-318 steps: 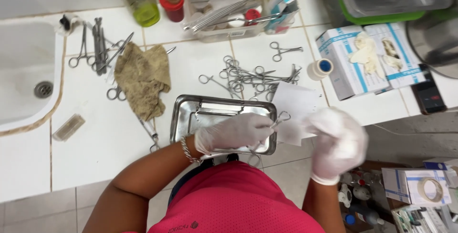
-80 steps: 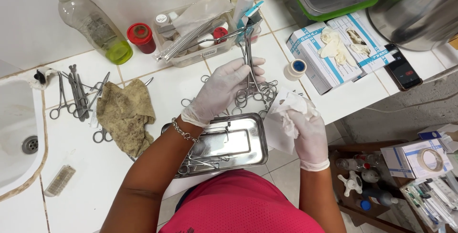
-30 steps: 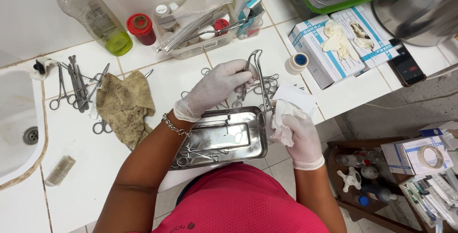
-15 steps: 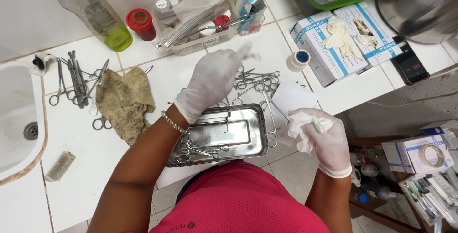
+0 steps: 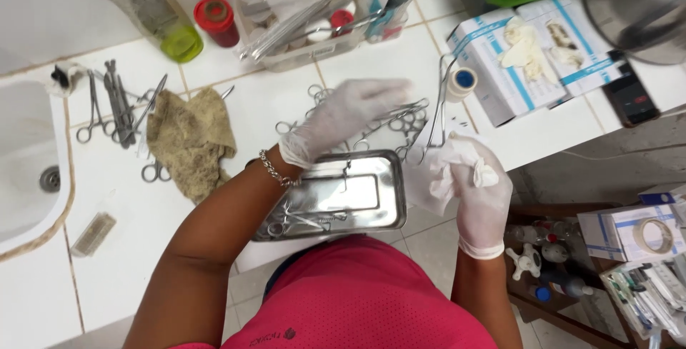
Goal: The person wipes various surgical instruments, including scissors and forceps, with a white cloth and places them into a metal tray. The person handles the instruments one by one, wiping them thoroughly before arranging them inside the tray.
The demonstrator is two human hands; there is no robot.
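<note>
Forceps point(image 5: 440, 102) stand up from the right hand point(image 5: 477, 177), gripped in a crumpled white tissue point(image 5: 449, 170) right of the steel tray point(image 5: 389, 206) — wipe firmly along the shanks. Left hand point(image 5: 343, 117) hovers open, empty, over the instrument pile point(image 5: 396, 124).

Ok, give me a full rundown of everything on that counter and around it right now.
metal tray: one, steel, counter edge, instruments inside
forceps pile: several, steel, behind tray
long forceps: one, steel, upright in the right grip
white wipe: one, bunched in right hand
cloth: one, tan, left of tray
instruments by sink: several, steel
sink: one, white, far left
bottle: one, clear with green base
red-lidded jar: one
clear organiser: one, back centre
tape roll: one, white and blue
glove boxes: two, white-blue
phone: one, dark
left hand: gloved, over pile
right hand: gloved
</note>
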